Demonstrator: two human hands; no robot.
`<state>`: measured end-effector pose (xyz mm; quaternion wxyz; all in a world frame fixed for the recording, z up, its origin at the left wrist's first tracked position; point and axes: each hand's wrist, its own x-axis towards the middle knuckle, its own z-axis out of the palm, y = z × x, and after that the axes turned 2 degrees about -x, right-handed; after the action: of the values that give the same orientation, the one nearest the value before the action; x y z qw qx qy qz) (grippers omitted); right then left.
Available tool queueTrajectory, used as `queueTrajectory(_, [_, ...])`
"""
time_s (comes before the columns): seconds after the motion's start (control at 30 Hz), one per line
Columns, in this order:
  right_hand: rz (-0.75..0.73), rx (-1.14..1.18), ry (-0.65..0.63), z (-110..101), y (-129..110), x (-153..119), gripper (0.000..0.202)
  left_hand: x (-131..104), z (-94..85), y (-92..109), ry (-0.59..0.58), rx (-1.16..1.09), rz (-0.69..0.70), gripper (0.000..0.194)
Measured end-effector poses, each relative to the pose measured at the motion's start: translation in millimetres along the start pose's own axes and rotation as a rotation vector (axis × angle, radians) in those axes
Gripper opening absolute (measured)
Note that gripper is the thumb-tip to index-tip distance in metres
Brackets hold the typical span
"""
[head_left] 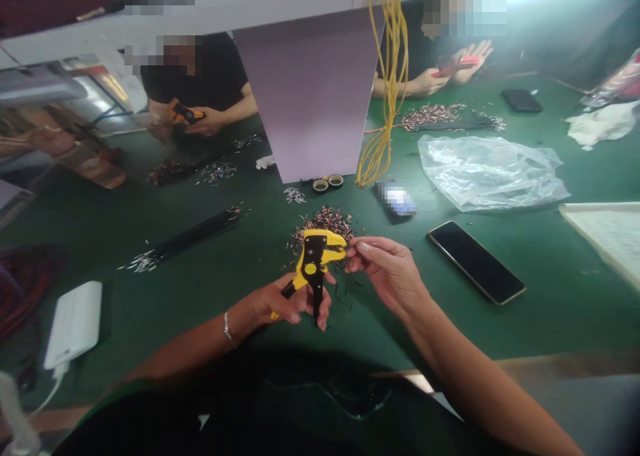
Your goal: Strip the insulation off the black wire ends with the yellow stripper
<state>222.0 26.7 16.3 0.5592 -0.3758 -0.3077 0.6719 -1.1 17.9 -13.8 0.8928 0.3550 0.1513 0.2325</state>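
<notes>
My left hand (295, 301) is closed around the handles of a yellow and black wire stripper (314, 259), whose jaws point right. At those jaws, my right hand (387, 266) pinches something thin, apparently a short wire (371, 245); its far end is hard to make out. Behind the tool lies a heap of short wire offcuts (330, 221), with dark bits scattered on the green table (240, 329) below it. A bundle of black wires (190, 238) with bared ends rests to the left.
A phone (476, 261) and a clear plastic bag (493, 173) lie right. Tape rolls (327, 184) sit by a pale upright panel (310, 89), beside hanging yellow wires (387, 76). A white power bank (73, 324) is left. Co-workers' hands (205, 119) hold tools across the table.
</notes>
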Motion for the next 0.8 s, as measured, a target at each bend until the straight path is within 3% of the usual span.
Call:
queueTrajectory(0.57, [-0.025,-0.157,0.068,-0.7,4.1,0.7,0.007,-1.5,-1.1,0.3,-0.004,-0.002,-0.005,0.066])
queueTrajectory(0.8, [-0.046,-0.124,0.006,-1.0,1.3,-1.3,0.010,-1.7,-4.1,-0.1,-0.010,0.023,-0.014,0.071])
